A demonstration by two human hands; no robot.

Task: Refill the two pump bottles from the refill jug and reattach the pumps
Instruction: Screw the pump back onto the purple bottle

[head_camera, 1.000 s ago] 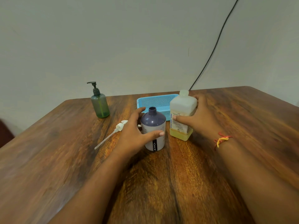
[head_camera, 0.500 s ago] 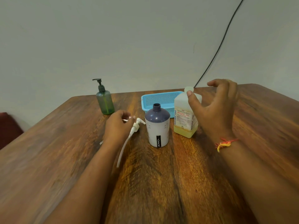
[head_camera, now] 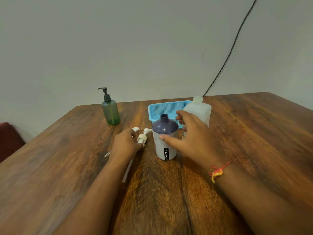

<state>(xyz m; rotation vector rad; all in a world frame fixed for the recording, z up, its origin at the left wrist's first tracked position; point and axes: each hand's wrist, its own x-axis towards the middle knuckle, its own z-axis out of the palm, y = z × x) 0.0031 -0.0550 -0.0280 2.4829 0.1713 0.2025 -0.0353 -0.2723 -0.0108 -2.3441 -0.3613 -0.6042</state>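
**Right hand drops from the jug cap to the purple bottle**

Half a second ago the right hand (head_camera: 193, 141) hovered at the cap of the jug (head_camera: 201, 111), fingers curled above it. It has since come down and to the left, and now reaches across in front of the jug with its fingers spread wide, thumb tip on or just at the upper side of the purple bottle (head_camera: 165, 138). It grips nothing. A red and yellow thread (head_camera: 218, 171) circles its wrist.

The left hand (head_camera: 126, 143) has barely moved. Its fingers are curled down over a white pump (head_camera: 143, 137) that lies on the table (head_camera: 67, 167) just left of the purple bottle; whether they pinch the pump or only rest on it I cannot tell. The pump's tube (head_camera: 127, 168) runs toward the near edge. A second white pump head (head_camera: 135, 129) shows just beyond the knuckles, and a clear tube end (head_camera: 107, 153) pokes out to the left of the wrist.

The purple bottle stands upright in the middle of the table, its neck open. The jug stands upright just behind and right of it, capped, partly hidden by the right hand. A blue basket (head_camera: 166, 108) sits behind the bottle, near the far edge. The green bottle (head_camera: 111, 111) stands well to the left, toward the far left corner, its black pump fitted. A black cable (head_camera: 232, 48) runs down the wall behind.
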